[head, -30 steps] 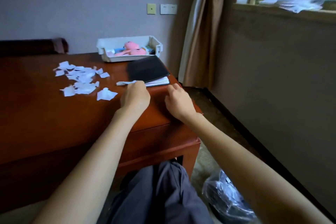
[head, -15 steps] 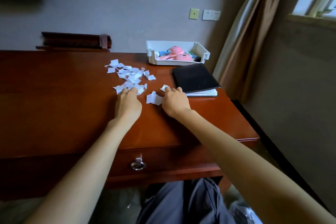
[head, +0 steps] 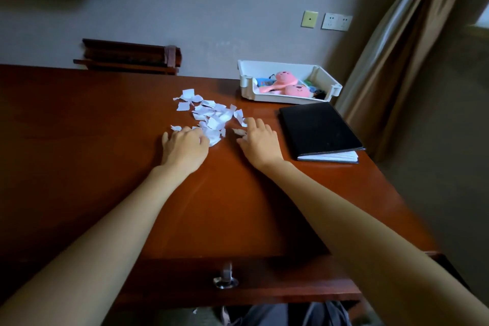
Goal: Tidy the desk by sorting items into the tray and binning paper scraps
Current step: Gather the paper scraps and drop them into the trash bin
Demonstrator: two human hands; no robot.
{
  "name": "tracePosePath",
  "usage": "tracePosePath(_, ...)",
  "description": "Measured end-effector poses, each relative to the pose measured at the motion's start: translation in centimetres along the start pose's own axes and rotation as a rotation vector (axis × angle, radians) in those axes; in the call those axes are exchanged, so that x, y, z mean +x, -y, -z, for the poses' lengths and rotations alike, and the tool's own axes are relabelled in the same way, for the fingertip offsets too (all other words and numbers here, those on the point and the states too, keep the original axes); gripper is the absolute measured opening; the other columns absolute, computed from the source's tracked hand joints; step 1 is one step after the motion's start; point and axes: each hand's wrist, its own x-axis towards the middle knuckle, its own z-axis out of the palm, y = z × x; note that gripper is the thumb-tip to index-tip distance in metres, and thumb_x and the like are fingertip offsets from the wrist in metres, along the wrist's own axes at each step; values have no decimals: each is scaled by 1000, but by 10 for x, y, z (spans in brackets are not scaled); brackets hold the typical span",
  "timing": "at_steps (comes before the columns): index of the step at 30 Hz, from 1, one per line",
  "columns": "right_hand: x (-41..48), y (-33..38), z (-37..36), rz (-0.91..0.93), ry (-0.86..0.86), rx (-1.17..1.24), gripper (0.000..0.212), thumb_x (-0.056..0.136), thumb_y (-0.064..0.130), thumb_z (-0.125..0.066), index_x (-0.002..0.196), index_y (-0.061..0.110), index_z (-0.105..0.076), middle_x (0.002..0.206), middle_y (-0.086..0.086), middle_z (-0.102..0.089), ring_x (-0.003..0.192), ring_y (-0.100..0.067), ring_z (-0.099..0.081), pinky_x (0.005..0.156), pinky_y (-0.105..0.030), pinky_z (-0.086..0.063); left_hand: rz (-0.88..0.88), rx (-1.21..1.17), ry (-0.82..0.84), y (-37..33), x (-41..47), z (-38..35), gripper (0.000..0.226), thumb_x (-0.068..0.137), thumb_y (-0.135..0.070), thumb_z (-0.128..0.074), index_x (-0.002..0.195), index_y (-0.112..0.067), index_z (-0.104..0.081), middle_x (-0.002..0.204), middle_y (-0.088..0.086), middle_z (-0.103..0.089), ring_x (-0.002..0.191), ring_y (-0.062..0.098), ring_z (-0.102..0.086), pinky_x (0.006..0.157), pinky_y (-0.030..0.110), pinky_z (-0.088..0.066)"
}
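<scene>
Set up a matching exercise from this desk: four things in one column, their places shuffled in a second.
1 paper scraps
2 black notebook
3 white tray
4 pink plush toys

A inside the white tray
B at the far edge of the desk
C flat, right of the right hand
D heaped just beyond the left hand

Pairs: 1-D, 2-C, 3-B, 4-A

The person's left hand (head: 185,145) and right hand (head: 260,144) are bare, as are both forearms (head: 111,233) down to the frame's lower corners. At the bottom edge, dark grey-blue trousers (head: 277,315) show soft folds
</scene>
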Motion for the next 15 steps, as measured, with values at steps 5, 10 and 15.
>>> tracePosePath(5, 46, 3, -16, 19, -40, 40, 49, 93, 27, -43, 139, 15, -33, 146, -13, -29, 135, -31, -27, 109, -42, -27, 44, -93, -149, 5, 46, 6, 35, 96, -16, -32, 117, -4, -57, 130, 19, -48, 122, 35, -40, 113, 48, -22)
tracePosePath(10, 91, 3, -34, 75, 147, 123, 53, 97, 38, -33, 147, 27, -18, 160, -4, 1, 147, -26, 4, 119, -46, -5, 4, -113, -40, 12, 112, 2, 43, 97, -14, -30, 139, -13, -37, 152, 11, -25, 142, 28, -18, 114, 41, -21)
tracePosePath(15, 120, 5, -46, 148, 266, 130, 51, 99, 43, -27, 148, 32, -16, 160, 1, 1, 147, -21, 3, 120, -45, -2, -17, -86, 117, 22, 164, -9, 50, 100, -22, -23, 149, -22, -15, 159, 4, 6, 146, 21, 15, 119, 45, -1)
